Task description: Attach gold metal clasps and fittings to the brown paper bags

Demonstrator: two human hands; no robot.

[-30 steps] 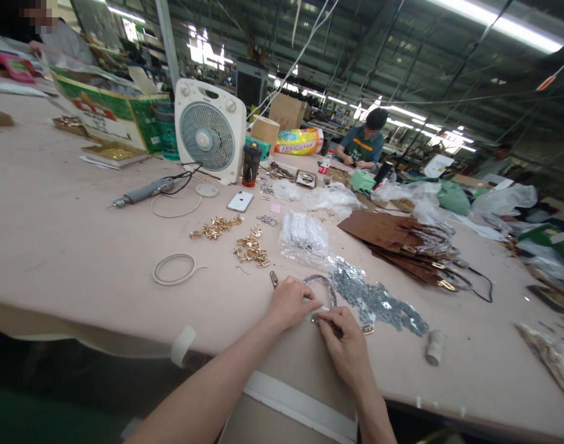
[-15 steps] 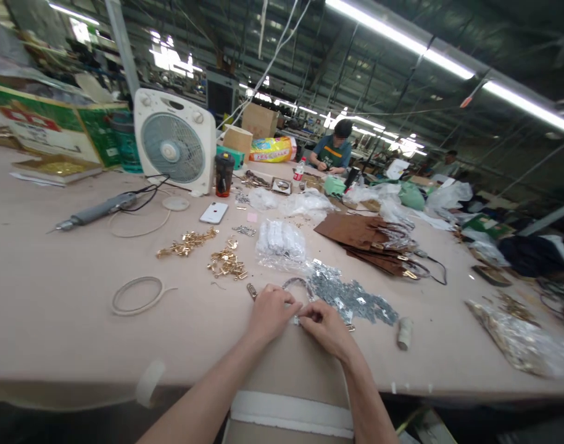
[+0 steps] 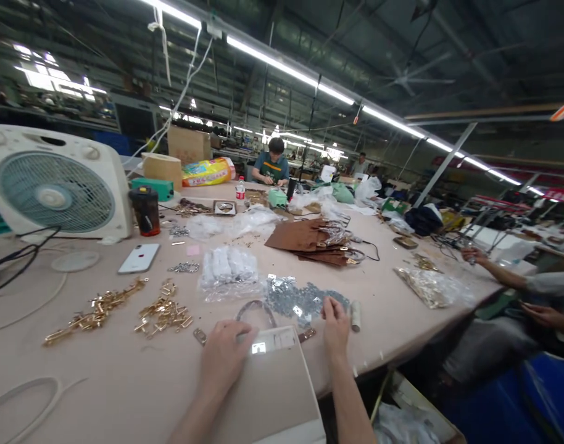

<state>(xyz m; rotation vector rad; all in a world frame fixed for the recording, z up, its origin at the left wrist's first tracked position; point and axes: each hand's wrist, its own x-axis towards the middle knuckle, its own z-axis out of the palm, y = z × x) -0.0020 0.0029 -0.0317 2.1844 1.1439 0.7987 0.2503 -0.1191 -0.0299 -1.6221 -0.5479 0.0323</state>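
Observation:
A flat beige bag panel (image 3: pixel 277 385) lies at the table's front edge, with a curved handle (image 3: pixel 257 303) beyond its top. Small metal-ended straps stick out at both sides, the left strap (image 3: pixel 199 336) and the right strap (image 3: pixel 306 334). A shiny square metal plate (image 3: pixel 258 348) lies near the panel's upper edge. My left hand (image 3: pixel 227 353) rests open over the panel's upper left corner. My right hand (image 3: pixel 336 328) is at the right part of a pile of grey metal plates (image 3: pixel 286 300), fingertips drawn together; what they hold is hidden.
Gold-coloured hardware (image 3: pixel 164 311) lies in heaps to the left, near a phone (image 3: pixel 139 258) and a fan (image 3: pixel 55 191). Beyond the plates are a bag of white packets (image 3: pixel 229 271) and stacked brown bags (image 3: pixel 305 240). A grey roll (image 3: pixel 355 316) stands right. Another person's arm (image 3: pixel 499 271) reaches in.
My right hand has left the panel's top edge and moved right to the plate pile. My left hand stays on the panel, now flatter. The camera view has swung right.

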